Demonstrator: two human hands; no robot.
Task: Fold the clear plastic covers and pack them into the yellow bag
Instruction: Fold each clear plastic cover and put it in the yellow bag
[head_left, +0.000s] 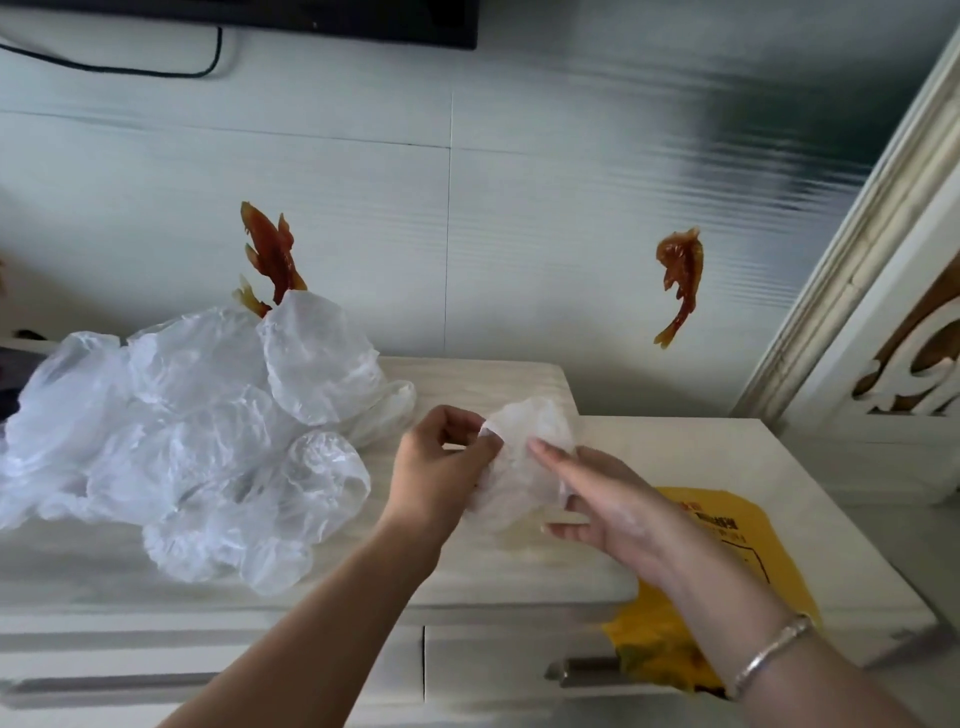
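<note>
Clear cover (524, 457) held between both hands above the counter (519, 566), left hand (441, 467) pinching its left edge, right hand (608, 504) gripping its right side, yellow bag (727, 525) under the right wrist, loose covers (192, 431) piled left

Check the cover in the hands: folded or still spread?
Partly folded. The cover is gathered into a small bunch between the left hand and right hand, not flat; how many folds, cannot tell.

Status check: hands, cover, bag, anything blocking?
Left hand pinching plastic cover; right hand holding its other side. Yellow bag on the cabinet under right arm, nothing blocking it. Loose pile of covers waiting at left.
</note>
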